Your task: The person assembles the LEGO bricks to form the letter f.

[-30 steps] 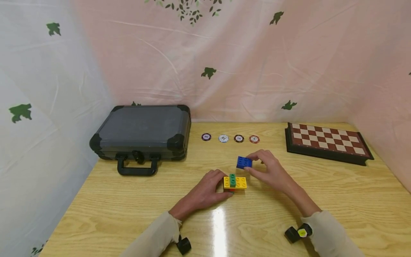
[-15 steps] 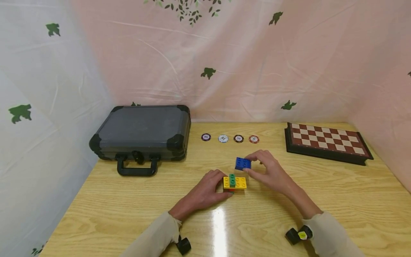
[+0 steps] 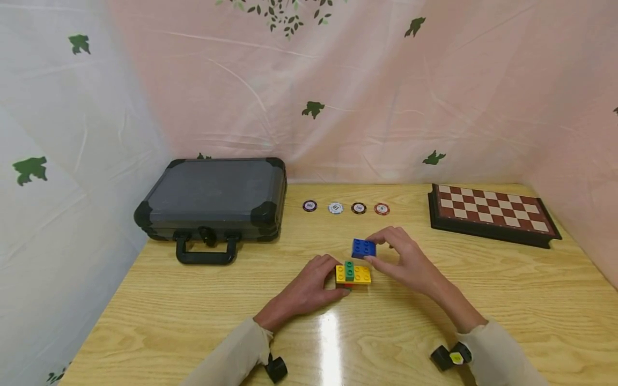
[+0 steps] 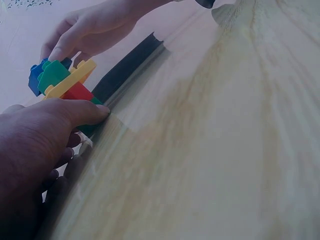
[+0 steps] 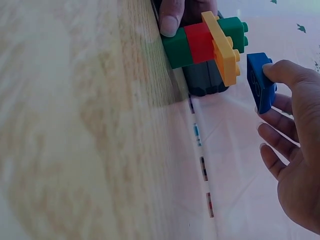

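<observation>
A stack of toy building bricks stands on the table, with a green brick at the bottom, a red brick [image 5: 198, 43] above it, a flat yellow brick [image 3: 363, 274] across that, and a narrow green brick [image 3: 350, 271] on top. My left hand [image 3: 311, 287] grips the base of this stack between thumb and fingers. My right hand [image 3: 407, 262] pinches a flat blue brick [image 3: 363, 248] between thumb and forefinger. In the right wrist view, the blue brick [image 5: 261, 82] is held apart from the stack, higher than the yellow one, its hollow underside partly showing.
A grey case [image 3: 212, 190] with a black handle lies at the back left. Several poker chips [image 3: 336, 208] form a row behind the hands. At the back right rests a folded chessboard [image 3: 492, 212]. A patterned cloth [image 3: 362, 80] hangs around the wooden table [image 3: 169, 316].
My right hand has brought the blue brick slightly left and nearer to the stack. The left hand and the stack have stayed in place.
</observation>
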`<move>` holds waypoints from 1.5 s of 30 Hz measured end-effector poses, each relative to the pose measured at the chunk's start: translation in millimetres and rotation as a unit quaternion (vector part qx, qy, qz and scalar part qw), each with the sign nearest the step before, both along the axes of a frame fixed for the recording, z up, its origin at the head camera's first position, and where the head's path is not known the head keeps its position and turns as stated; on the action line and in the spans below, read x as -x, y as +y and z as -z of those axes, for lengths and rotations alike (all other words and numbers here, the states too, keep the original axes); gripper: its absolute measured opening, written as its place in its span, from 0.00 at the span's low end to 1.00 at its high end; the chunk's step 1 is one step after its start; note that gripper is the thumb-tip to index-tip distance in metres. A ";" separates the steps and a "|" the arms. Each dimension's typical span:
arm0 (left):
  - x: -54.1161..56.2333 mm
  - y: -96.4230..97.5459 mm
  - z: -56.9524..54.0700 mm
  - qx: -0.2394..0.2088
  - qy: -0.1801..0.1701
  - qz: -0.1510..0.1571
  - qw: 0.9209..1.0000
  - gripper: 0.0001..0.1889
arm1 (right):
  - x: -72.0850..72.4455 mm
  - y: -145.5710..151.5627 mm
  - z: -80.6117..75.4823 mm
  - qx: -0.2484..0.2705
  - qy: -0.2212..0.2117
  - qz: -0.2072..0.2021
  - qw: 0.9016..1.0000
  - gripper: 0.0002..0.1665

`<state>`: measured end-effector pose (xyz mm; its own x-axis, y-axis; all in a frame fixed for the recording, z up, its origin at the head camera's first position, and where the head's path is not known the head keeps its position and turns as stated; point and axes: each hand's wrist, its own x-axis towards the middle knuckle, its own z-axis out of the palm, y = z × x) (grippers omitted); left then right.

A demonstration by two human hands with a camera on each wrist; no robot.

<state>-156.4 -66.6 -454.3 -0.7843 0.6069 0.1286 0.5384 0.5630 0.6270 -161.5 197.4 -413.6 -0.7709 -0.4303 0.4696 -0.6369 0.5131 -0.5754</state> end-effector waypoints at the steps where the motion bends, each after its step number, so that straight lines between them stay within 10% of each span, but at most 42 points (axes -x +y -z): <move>1: 0.0 -0.1 -0.1 0.000 -0.001 0.000 1.000 0.20 | -0.4 -0.1 -0.1 0.001 0.000 -0.002 1.000 0.21; 45: 0.8 -0.4 0.4 0.002 0.009 0.001 1.000 0.20 | -13.6 -6.4 -1.9 0.019 0.019 -0.078 0.997 0.26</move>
